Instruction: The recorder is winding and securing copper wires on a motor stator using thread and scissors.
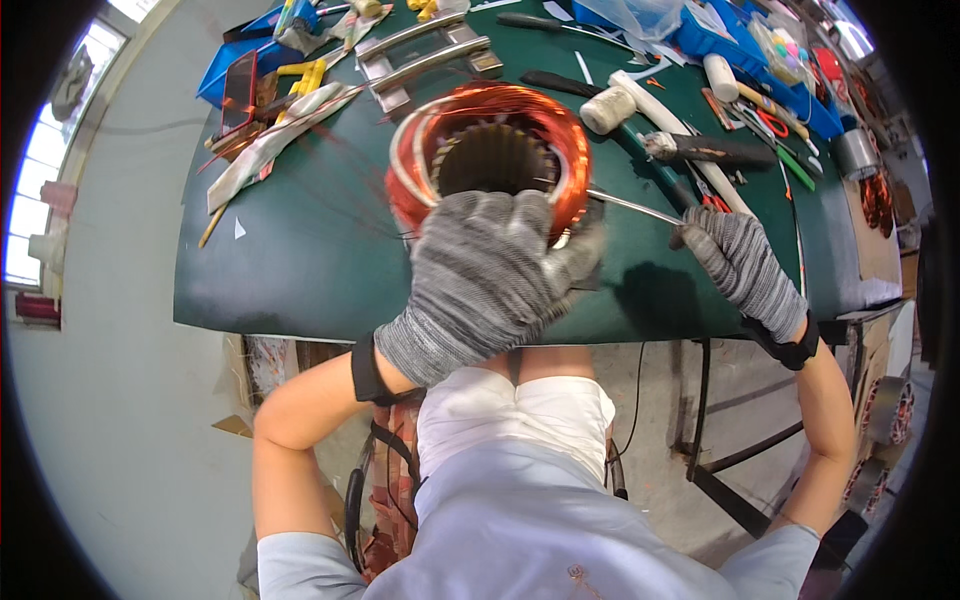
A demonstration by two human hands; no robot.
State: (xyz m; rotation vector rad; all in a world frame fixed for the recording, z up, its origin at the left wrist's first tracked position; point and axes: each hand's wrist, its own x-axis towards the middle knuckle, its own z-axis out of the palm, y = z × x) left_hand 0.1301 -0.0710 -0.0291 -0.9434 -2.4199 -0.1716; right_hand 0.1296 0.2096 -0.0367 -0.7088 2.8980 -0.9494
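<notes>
A motor stator with thick orange copper windings stands on the green worktop, its round bore facing up. White lacing or sleeving runs around the winding at its left. My left hand, in a grey striped knit glove, is closed over the near rim of the stator, fingers at the bore's edge; its thumb side is smeared by motion. My right hand, gloved alike, grips a thin metal rod whose handle end is hidden in the fist. The rod's far end reaches the right side of the windings.
Behind the stator lies a metal frame with two bars. To the right are a white-headed mallet, a dark-wrapped tool and red-handled scissors. Blue bins line the back. White sleeving lies at the left.
</notes>
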